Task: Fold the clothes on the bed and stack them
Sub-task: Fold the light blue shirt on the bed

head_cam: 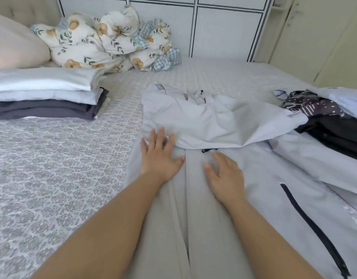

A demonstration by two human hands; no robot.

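Both of my hands are down flat on the pale grey zip-front jacket (224, 208) spread across the bed (52, 168). My left hand (160, 157) lies with fingers straight and splayed, palm pressing the fabric just left of the centre seam, fingertips reaching the edge of the folded-over upper part. My right hand (224, 174) sits just across the seam, fingers relaxed and spread, resting on the cloth and gripping nothing. The jacket's hood and top section (213, 117) are bunched and flipped down toward me, and a dark zip line (312, 228) runs down the right panel.

Off to the left, well apart from the jacket, I see the stack of folded clothes (46, 93): white and pale blue pieces on top, dark grey ones underneath. On the right, touching the jacket's edge, lies a heap of unfolded garments, dark patterned fabric (312, 103) over something black (338, 135). A crumpled floral duvet (105, 41) and a beige pillow (14, 43) sit at the head of the bed.
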